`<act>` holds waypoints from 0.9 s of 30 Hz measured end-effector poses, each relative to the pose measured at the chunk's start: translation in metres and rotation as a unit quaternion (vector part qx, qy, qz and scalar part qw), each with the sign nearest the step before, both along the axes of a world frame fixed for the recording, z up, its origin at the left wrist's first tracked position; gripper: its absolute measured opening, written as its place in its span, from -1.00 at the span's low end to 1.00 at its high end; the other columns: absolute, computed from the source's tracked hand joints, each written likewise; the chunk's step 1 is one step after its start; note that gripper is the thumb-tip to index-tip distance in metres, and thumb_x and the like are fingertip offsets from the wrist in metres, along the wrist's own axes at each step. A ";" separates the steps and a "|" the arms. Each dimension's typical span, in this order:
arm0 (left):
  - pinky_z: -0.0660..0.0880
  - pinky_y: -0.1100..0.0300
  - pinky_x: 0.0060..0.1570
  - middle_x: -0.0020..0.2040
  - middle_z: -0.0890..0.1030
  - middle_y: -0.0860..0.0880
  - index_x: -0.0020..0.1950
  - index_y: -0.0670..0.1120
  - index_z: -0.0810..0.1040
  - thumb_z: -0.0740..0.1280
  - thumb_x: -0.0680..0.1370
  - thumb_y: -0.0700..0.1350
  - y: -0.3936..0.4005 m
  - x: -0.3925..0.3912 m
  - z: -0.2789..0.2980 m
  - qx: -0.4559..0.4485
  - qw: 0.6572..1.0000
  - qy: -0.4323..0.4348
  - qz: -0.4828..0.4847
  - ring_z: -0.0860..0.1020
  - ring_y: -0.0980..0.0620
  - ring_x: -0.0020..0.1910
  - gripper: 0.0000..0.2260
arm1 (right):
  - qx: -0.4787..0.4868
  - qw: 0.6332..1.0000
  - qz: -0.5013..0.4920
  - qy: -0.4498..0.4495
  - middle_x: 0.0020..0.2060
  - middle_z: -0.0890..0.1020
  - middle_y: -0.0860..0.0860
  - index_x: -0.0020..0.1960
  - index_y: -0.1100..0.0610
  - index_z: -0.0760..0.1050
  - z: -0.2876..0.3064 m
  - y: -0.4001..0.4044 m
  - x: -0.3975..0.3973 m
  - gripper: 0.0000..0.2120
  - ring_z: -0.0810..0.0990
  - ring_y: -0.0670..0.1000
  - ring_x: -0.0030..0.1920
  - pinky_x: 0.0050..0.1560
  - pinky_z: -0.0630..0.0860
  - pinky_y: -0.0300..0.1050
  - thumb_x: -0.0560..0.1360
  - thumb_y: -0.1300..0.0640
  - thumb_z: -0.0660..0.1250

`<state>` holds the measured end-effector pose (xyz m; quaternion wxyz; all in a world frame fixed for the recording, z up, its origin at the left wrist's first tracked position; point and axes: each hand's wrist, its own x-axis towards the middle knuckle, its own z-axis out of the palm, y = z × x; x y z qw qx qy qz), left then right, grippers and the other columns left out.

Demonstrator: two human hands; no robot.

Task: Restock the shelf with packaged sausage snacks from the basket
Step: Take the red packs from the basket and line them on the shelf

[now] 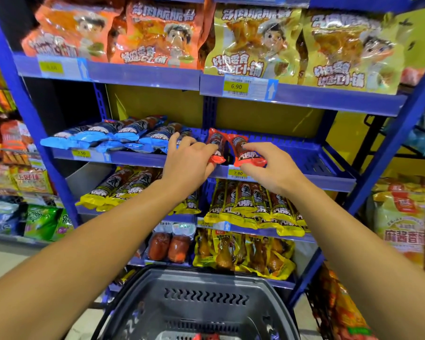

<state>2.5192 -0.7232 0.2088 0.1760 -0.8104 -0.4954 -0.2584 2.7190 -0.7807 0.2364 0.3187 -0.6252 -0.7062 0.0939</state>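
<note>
Two red sausage snack packs lie side by side at the left end of a blue shelf tray (312, 163). My left hand (189, 158) grips the left red pack (216, 143); my right hand (272, 165) holds the right red pack (243, 149) at its front end. Both packs rest with their front ends over the tray's edge, above a 7.80 price tag (238, 173). The grey basket (199, 305) sits low in front of me, with more red packs (206, 336) just showing at its bottom.
Blue-wrapped sausage packs (113, 136) fill the tray to the left. Yellow-wrapped sausages (250, 207) crowd the shelf below, and large snack bags (255, 42) stand on the shelf above. The red packs' tray is bare to the right. Other racks flank both sides.
</note>
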 end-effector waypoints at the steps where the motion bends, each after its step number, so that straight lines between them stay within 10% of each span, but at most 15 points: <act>1: -0.01 -0.21 0.46 0.21 0.61 0.02 0.38 0.09 0.45 0.30 0.57 0.05 0.000 0.001 0.000 0.001 1.000 0.001 0.001 0.40 -0.11 0.31 -0.63 | -0.009 0.999 0.002 -0.034 0.43 0.40 0.01 0.48 0.00 0.37 -0.003 0.001 0.003 -0.47 0.39 0.06 0.40 0.34 0.34 -0.04 0.52 0.04 0.36; 27: -0.05 -0.24 0.45 0.12 0.64 0.01 0.30 0.05 0.49 0.31 0.56 0.03 -0.001 0.006 0.005 -0.008 1.000 0.013 0.010 0.43 -0.12 0.28 -0.69 | 0.055 0.990 -0.017 -0.128 0.38 0.45 0.03 0.43 0.02 0.41 -0.015 0.016 -0.013 -0.56 0.45 0.10 0.33 0.25 0.44 0.03 0.56 0.09 0.30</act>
